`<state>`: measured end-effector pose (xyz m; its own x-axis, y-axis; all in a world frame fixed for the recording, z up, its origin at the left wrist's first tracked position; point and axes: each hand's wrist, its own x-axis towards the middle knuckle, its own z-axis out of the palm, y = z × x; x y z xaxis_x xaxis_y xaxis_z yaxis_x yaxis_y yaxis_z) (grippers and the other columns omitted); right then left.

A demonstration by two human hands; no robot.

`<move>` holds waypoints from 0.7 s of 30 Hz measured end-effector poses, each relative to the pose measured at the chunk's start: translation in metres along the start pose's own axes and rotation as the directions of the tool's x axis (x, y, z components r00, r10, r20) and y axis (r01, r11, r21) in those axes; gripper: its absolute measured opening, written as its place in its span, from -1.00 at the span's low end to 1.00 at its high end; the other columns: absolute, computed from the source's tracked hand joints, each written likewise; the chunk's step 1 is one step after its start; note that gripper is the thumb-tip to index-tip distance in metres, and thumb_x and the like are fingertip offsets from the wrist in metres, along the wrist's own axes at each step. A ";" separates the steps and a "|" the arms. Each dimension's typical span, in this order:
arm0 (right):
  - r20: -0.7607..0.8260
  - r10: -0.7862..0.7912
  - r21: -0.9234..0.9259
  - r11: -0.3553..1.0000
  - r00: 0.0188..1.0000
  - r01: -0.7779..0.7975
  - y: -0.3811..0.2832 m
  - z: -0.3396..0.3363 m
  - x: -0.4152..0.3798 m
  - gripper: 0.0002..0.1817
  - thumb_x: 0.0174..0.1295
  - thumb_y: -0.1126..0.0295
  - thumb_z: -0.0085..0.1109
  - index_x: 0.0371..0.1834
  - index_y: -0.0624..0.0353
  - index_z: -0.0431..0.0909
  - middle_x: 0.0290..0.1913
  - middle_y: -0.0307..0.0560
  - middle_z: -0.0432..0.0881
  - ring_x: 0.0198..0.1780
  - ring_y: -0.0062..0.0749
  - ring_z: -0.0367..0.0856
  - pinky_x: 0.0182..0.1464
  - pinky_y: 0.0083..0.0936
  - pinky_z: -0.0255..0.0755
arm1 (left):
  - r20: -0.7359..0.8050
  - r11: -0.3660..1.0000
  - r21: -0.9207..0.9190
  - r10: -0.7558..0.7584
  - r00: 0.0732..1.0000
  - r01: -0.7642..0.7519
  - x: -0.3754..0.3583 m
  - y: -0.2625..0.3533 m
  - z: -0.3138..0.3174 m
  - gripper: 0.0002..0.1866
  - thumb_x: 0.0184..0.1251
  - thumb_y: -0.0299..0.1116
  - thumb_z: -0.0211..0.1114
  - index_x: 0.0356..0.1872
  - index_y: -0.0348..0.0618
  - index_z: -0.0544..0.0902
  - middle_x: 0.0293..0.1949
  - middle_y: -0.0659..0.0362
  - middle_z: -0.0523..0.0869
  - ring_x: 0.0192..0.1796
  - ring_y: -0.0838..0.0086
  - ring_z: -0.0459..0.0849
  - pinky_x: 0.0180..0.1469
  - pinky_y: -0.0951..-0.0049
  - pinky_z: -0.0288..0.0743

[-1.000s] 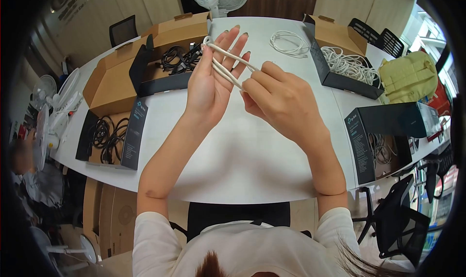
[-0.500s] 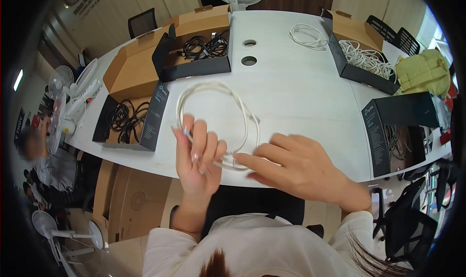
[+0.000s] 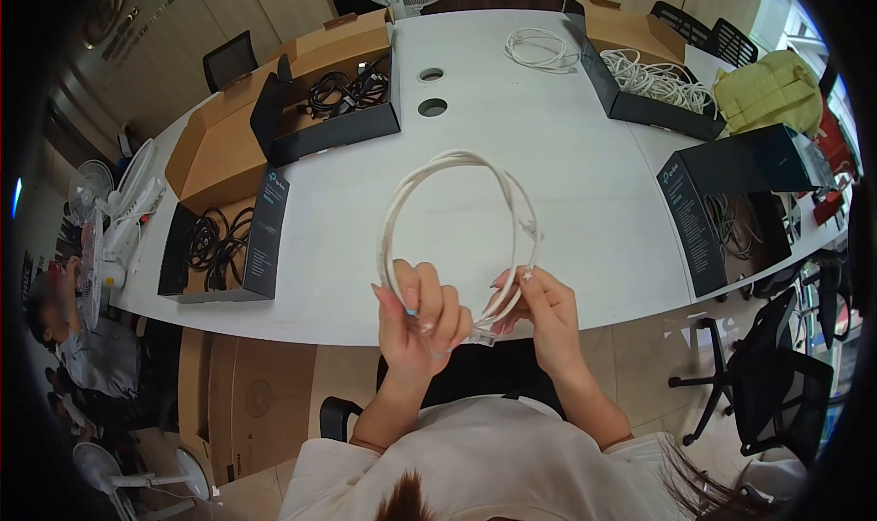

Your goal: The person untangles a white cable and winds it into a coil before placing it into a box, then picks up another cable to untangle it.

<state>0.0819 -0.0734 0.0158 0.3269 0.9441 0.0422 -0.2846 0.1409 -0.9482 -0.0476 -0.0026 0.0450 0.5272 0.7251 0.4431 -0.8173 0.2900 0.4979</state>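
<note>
A white network cable [image 3: 393, 212], looped into a loose coil, is held up above the near edge of the table. My left hand [image 3: 418, 325] is closed around the lower left of the coil. On the coil's lower right side, my right hand [image 3: 546, 318] pinches the strands between thumb and fingers. A clear plug [image 3: 481, 336] at one cable end hangs between the two hands. A second small plug or clip [image 3: 527, 226] shows on the right side of the loop.
Open boxes of black cables [image 3: 219, 247] [image 3: 347, 92] stand at the left. Boxes with white cables [image 3: 662, 84] and grey cables [image 3: 726, 229] stand at the right. Another white coil [image 3: 541, 51] lies at the back, near a yellow bag [image 3: 769, 94]. A person [image 3: 91, 325] sits far left.
My right hand has gone from reaching flat across the cable ends to pinching the coil's right side. The coil is now steadier and more upright. The camera view has shifted somewhat.
</note>
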 end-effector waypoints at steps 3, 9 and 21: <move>-0.101 -0.030 0.013 0.999 0.994 0.032 -0.005 -0.001 0.004 -0.60 0.40 0.22 -0.25 -0.09 0.32 0.51 -0.59 -0.19 0.54 -0.65 -0.64 0.47 -0.59 -0.81 0.30 | -0.003 0.998 0.060 -0.034 0.999 0.034 -0.001 -0.011 -0.002 -0.63 0.44 0.03 -0.39 -0.37 0.01 0.24 -0.65 0.34 0.24 -0.70 0.66 0.20 -0.58 0.66 0.19; -0.201 -0.061 -0.070 0.996 0.978 0.047 -0.007 -0.011 0.013 -0.62 0.39 0.21 -0.19 -0.09 0.29 0.55 -0.71 -0.40 0.31 -0.73 -0.80 0.12 -0.67 -0.80 0.01 | 0.198 0.988 0.007 -0.155 0.968 0.157 -0.006 -0.031 -0.019 -0.49 0.37 0.16 -0.44 -0.40 -0.04 0.29 -0.72 0.31 0.31 -0.73 0.56 0.37 -0.34 0.39 0.39; 0.003 -0.044 0.268 0.963 0.999 0.041 0.002 -0.020 0.017 -0.52 0.41 0.11 -0.35 -0.71 0.05 0.09 -0.64 -0.24 0.14 -0.58 -0.56 0.21 -0.67 -0.76 0.06 | 0.296 0.853 -0.431 -0.175 0.939 0.295 0.010 -0.033 -0.052 -0.47 0.42 0.12 -0.43 -0.43 -0.08 0.35 -0.72 0.30 0.31 -0.68 0.53 0.38 -0.21 0.25 0.44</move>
<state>0.1048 -0.0631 0.0088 0.3364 0.9379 0.0846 -0.5016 0.2545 -0.8268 -0.0275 0.0274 -0.0059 0.7071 0.4454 0.5493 -0.6417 0.7305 0.2336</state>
